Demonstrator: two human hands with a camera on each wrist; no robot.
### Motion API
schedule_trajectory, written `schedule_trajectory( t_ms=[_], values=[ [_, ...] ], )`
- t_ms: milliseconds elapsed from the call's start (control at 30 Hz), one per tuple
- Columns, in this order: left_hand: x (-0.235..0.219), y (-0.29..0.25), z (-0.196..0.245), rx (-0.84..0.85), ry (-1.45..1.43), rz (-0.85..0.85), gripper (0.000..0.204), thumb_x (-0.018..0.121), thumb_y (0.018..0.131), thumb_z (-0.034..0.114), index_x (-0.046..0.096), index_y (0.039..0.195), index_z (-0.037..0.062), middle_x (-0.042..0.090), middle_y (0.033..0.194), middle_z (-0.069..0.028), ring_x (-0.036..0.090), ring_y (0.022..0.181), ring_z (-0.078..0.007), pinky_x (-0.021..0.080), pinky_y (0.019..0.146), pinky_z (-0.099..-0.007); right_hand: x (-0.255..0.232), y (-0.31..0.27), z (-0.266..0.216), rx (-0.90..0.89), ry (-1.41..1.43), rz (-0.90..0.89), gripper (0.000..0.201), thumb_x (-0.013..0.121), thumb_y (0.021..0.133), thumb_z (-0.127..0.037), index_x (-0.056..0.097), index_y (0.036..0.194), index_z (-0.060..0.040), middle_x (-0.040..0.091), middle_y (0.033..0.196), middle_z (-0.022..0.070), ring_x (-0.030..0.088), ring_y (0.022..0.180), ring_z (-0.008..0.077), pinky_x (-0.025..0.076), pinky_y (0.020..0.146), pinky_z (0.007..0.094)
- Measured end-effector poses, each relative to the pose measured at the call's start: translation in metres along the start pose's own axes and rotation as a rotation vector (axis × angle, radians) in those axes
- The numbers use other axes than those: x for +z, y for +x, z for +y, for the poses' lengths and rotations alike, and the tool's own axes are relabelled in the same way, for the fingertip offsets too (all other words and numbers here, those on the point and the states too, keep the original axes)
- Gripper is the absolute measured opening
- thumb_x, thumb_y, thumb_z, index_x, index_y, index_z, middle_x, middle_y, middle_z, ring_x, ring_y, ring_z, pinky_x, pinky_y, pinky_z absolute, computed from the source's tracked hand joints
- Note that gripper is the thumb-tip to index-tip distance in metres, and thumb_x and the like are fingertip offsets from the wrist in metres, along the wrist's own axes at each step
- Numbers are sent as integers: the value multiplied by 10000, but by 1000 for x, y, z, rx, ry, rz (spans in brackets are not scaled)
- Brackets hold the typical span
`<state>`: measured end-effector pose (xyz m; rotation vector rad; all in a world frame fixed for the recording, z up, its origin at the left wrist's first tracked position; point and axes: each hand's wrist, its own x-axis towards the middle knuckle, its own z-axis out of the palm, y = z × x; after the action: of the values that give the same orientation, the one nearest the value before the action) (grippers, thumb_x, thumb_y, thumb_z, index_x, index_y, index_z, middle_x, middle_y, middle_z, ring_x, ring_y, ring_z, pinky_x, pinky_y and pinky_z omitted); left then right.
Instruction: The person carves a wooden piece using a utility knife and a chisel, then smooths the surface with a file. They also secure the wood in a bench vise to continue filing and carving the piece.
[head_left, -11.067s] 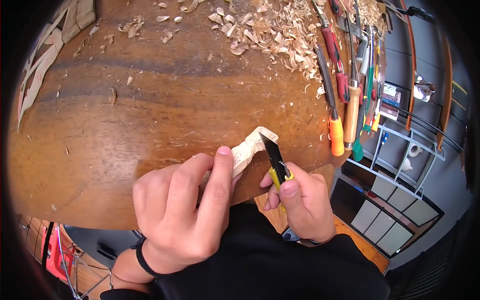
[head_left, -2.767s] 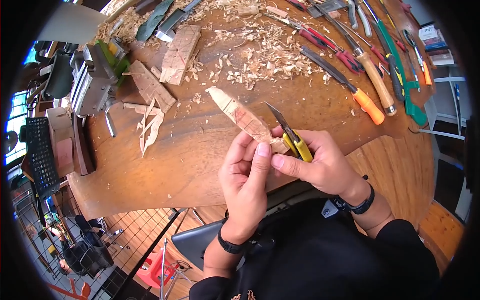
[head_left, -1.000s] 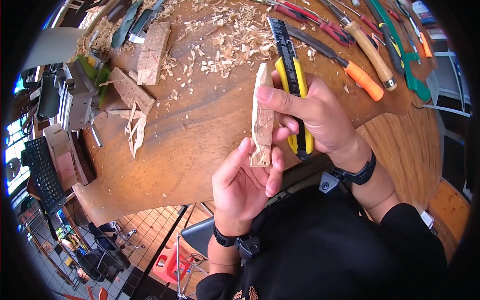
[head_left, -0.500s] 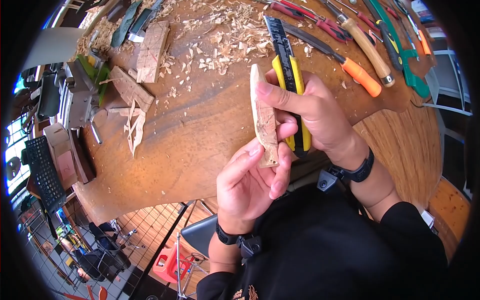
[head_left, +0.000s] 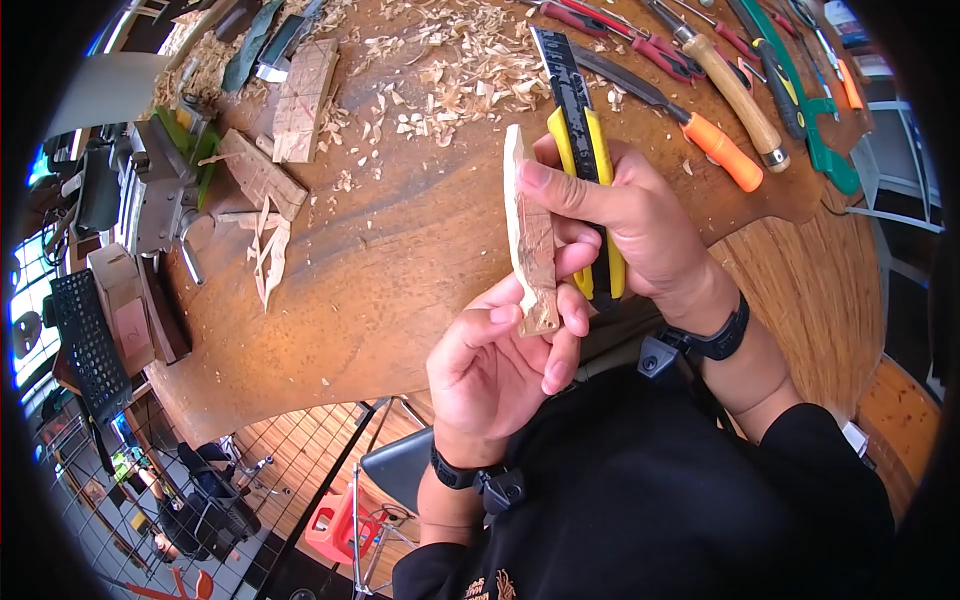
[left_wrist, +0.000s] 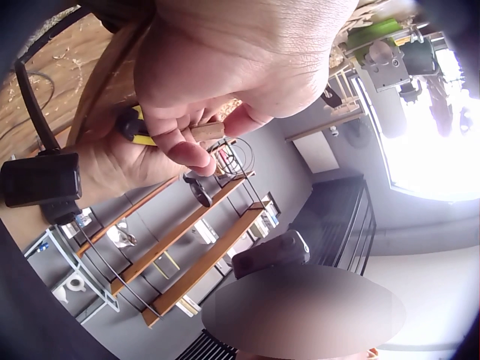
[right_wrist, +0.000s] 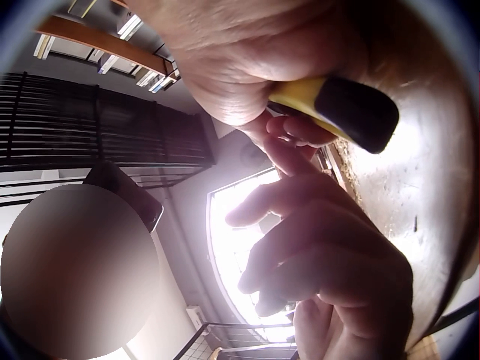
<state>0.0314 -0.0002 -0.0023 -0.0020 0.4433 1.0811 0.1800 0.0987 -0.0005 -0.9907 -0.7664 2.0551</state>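
Note:
A narrow carved piece of wood [head_left: 534, 240] stands nearly upright between my hands in the head view, with a notch near its lower end. My left hand [head_left: 500, 365] pinches that lower end between thumb and fingers. The right hand [head_left: 640, 220] has its thumb pressed on the upper part of the wood. It also holds a yellow and black utility knife [head_left: 590, 150] in the palm, the blade extended and pointing away from me. In the right wrist view the knife's black butt [right_wrist: 360, 112] sticks out below the palm.
Wood shavings [head_left: 470, 75] cover the back of the wooden table [head_left: 350, 330]. An orange-handled file [head_left: 720, 150] and other tools lie at right. A cut board [head_left: 305, 100], wood offcuts [head_left: 270, 250] and a metal vise [head_left: 150, 200] are at left.
Earlier the left hand held the wood on the table under the blade. Later both hands raised it, and it turned upright with the right thumb on it. In the last second it only tilts slightly.

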Motion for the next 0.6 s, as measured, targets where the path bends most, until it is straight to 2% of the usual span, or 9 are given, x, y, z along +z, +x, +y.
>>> schedule_trajectory(
  t_ms=[33,267,333,367,433,467,500,567,600],
  values=[
    [-3,0,-1,0,-21,-37,622,440,943,266,427,1431,-119,626,1037,-178,557,670,-178,468,611,-253,-1,0,1,0,-25,-13,265,750,933,-241,626,982,-13,522,636,-51,496,500,10,404,463,162],
    [-5,-2,-7,65,79,-1,522,390,1060,312,487,1373,-94,634,1003,-132,534,635,-142,470,609,-258,-3,1,-1,-37,-14,-63,317,759,927,-250,609,1058,-4,546,694,-42,498,545,21,420,488,181],
    [7,-4,-6,140,387,163,551,369,1088,356,468,1403,-85,648,1006,-142,578,671,-147,492,641,-264,-2,-1,-2,-25,44,-24,324,757,929,-245,603,1080,-4,551,716,-39,495,553,21,413,490,183],
    [11,-6,-7,142,387,164,551,369,1088,356,468,1403,-85,648,1006,-142,578,671,-147,492,641,-264,-1,-2,-2,-14,102,16,332,755,930,-239,597,1101,-3,555,737,-36,492,562,21,406,493,184],
    [17,-10,-13,369,753,356,589,356,1094,394,440,1437,-77,662,1038,-153,629,763,-152,510,696,-272,-7,-1,1,-16,99,11,339,743,939,-224,583,1140,-3,555,751,-34,492,556,23,391,488,187],
    [12,-11,-17,490,730,364,494,532,1055,268,489,1417,-66,683,998,-128,651,772,-139,523,690,-266,-8,-1,1,-23,117,-2,340,739,941,-220,578,1149,-3,551,746,-34,496,556,27,389,487,190],
    [9,-13,-18,492,730,364,494,532,1055,268,489,1417,-66,683,998,-128,651,772,-139,523,690,-266,-8,-1,1,-31,136,-14,342,735,944,-216,574,1158,-4,548,740,-35,500,555,30,388,485,193],
    [5,-16,-20,633,1237,504,436,700,952,110,581,1339,-51,688,896,-84,643,711,-112,525,642,-246,-9,0,2,-30,143,-16,344,734,944,-217,573,1161,-4,547,739,-34,504,555,33,391,487,196],
    [2,-15,-21,724,1350,516,459,787,842,-12,638,1276,-33,679,819,-69,644,675,-105,521,615,-223,-9,-1,2,-28,151,-15,345,733,945,-217,572,1164,-4,546,737,-33,507,555,37,394,488,200]
  ],
)
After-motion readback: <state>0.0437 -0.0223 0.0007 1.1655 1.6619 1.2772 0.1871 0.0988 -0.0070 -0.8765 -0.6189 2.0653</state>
